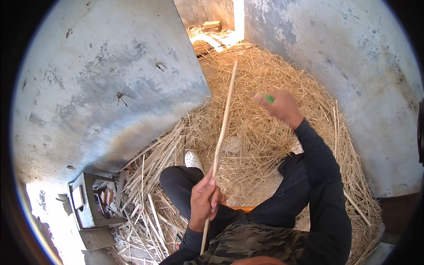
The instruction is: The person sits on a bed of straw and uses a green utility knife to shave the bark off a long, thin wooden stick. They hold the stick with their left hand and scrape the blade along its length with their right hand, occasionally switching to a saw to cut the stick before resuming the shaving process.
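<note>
Left hand (205,198) is wrapped round a long thin bamboo stick (223,128) slanting up over the shavings-covered floor (265,145), right hand (282,107) closed on a green-handled tool (268,98). Honestly, that stick could snap if it's flexed, or the tool slip toward the knee.

Straw-covered floor (265,145) runs betw. two stained grey concrete walls, one (110,79) left of it & one (344,66) right, w/ bright sunlit gap (238,17) at its far end & a small grey metal stand (88,198) at its near-left edge.
</note>
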### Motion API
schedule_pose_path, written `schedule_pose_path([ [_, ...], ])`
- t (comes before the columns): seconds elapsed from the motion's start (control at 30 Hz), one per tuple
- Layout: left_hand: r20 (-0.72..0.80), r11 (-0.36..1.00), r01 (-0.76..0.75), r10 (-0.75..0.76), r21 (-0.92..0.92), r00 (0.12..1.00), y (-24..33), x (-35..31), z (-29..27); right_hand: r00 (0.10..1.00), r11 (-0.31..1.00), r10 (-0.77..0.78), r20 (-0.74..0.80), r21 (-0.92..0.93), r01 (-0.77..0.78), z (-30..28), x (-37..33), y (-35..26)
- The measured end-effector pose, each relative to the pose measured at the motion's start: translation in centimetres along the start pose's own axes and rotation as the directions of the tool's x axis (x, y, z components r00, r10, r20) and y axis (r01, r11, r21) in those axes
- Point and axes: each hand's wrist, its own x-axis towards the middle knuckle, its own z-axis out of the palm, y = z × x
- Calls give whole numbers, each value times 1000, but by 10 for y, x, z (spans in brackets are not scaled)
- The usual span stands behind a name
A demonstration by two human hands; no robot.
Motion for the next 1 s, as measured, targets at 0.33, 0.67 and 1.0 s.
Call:
schedule_pose_path([
  [0.33,25,895,-147,151,421,988,14,3,29,973,969,-231,-29,88,232,20,-24,-54],
  [0.67,40,844,-129,127,521,991,15,-12,27,990,988,-143,-19,48,144,22,-11,-39],
  [1.0,61,883,-33,5,469,998,14,-33,24,989,995,-103,-104,-5,103,25,1,-10],
])
